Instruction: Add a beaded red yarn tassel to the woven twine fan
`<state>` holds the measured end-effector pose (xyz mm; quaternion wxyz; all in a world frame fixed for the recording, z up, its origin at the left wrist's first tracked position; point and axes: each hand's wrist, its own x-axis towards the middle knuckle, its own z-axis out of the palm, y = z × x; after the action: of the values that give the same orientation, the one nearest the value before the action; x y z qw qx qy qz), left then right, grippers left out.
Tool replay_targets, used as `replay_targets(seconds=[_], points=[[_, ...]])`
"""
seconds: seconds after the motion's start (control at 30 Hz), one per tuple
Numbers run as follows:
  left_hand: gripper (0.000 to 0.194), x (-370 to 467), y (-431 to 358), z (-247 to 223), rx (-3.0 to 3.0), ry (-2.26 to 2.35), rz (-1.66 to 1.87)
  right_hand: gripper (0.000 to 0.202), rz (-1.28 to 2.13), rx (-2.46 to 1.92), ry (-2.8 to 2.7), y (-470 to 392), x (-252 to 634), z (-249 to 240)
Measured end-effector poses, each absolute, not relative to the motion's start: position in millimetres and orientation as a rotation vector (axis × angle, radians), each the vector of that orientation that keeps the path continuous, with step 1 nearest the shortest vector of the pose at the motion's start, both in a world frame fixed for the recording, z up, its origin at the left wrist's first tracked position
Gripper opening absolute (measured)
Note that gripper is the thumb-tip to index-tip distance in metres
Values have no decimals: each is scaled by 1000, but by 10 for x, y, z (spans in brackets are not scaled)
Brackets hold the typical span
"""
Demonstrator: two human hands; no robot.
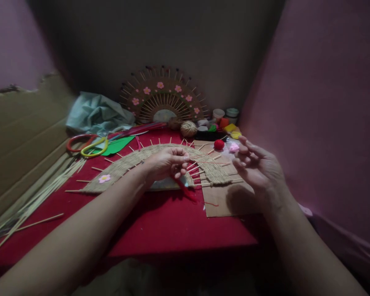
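My left hand (pixel 169 161) is closed in a pinch on thin red yarn (pixel 206 162), above a woven half-ring fan (pixel 117 172) of tan twine on sticks. A loose red tail hangs below these fingers. The yarn stretches rightward to my right hand (pixel 255 164), which is raised over a piece of cardboard (pixel 218 205) with its fingertips drawn together at the strand's end. Another red strand leads toward a small red ball (pixel 218 144) behind. One pink flower (pixel 104 179) sits on the fan's left end.
A finished-looking fan with pink flowers (pixel 160 85) leans at the back. Scissors (pixel 88 146), green sheet (pixel 120 145) and loose sticks (pixel 37 197) lie left. A twine ball (pixel 188 128) and small jars (pixel 232 115) stand behind. Walls close in on both sides of the red cloth (pixel 172 230).
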<state>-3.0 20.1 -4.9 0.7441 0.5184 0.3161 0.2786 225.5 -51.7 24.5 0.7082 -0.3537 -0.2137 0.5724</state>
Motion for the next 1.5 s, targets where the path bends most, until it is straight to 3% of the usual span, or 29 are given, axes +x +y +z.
replay_targets(seconds=[0.27, 0.47, 0.73, 1.1, 1.33, 1.5], points=[[10, -68, 236, -34, 1192, 720, 620, 37, 1170, -1184, -1023, -595, 2323, 67], [11, -92, 248, -17, 1215, 744, 619, 16, 942, -1428, -1344, -669, 2224, 66], [12, -75, 226, -40, 1285, 775, 565, 16, 666, -1318, -1297, -690, 2258, -7], [14, -68, 196, -1, 1355, 810, 497, 12, 260, -1519, -1518, -856, 2307, 28], [17, -53, 162, 64, 1317, 781, 408, 21, 308, -1538, -1444, -857, 2304, 35], [14, -77, 207, 24, 1307, 761, 427, 16, 355, -1494, -1347, -825, 2345, 18]])
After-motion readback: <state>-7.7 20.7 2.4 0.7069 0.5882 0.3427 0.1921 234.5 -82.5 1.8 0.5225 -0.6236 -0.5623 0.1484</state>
